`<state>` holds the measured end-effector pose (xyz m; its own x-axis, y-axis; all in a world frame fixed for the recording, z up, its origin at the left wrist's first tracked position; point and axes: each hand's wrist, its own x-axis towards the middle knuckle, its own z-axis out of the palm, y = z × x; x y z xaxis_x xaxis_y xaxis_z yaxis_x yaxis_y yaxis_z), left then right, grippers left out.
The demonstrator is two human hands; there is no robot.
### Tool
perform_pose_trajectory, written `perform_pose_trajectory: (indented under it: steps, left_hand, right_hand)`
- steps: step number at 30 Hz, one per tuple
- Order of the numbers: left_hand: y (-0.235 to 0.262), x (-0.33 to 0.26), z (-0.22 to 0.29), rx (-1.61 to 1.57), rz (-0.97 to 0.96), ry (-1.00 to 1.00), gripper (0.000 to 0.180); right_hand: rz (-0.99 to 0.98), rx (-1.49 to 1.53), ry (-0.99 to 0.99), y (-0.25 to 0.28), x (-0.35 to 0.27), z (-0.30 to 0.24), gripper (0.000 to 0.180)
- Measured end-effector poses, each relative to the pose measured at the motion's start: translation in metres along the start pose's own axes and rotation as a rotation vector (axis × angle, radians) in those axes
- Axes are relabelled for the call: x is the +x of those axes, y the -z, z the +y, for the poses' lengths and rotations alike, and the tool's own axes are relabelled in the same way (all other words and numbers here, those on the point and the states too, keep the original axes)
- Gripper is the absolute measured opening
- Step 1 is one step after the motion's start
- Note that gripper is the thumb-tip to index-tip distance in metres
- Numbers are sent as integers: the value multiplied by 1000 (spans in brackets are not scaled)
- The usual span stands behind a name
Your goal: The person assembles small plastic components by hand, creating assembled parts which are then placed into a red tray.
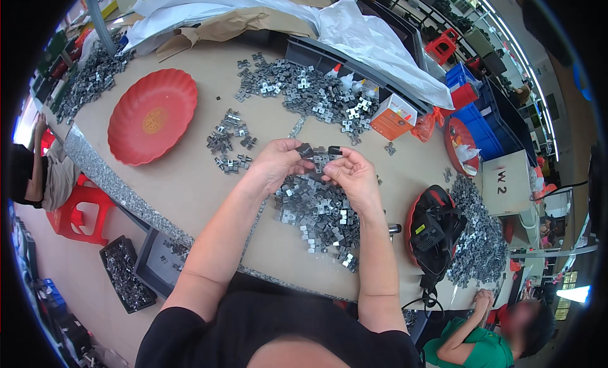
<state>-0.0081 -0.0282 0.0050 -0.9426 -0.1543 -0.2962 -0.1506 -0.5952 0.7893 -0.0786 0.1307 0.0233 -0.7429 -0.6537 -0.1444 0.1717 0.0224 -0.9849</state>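
My left hand (277, 164) and my right hand (354, 178) meet above the middle of the table. Between their closed fingertips are a few small grey metal clips (320, 158); how many each hand pinches is hard to make out. Black coverings show on some fingertips. Just below my hands spreads a heap of the same shiny clips (320, 209). A smaller cluster of clips (231, 140) lies left of my left hand, and a large pile (310, 89) lies beyond both hands.
A red scalloped plate (152, 116) sits at the left. An orange and white box (393, 116) stands beyond my right hand. At the right, a black device (436, 225) rests on a red dish beside another clip pile (476, 241). A person in green (478, 346) sits lower right.
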Motion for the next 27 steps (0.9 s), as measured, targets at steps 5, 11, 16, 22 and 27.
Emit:
perform_pose_trajectory:
  steps: [5,11,16,22,27]
  left_hand:
    - [-3,-3,0,-55,12,7,14]
    - [-12,-6,-1,-81,42,18,10]
    - [-6,-2,-4,65,-23,-87,7]
    - [-10,-4,-3,97,-73,-138,3]
    - [-13,-4,-3,215,-82,-130,12]
  right_hand:
    - [18,-60,99,-6,0,7,39]
    - [77,-89,99,-9,-2,1,34]
    - [16,29,-57,-1,2,4,33]
    - [11,103,-122,4,5,3,30]
    - [24,156,-175,6,4,1,25]
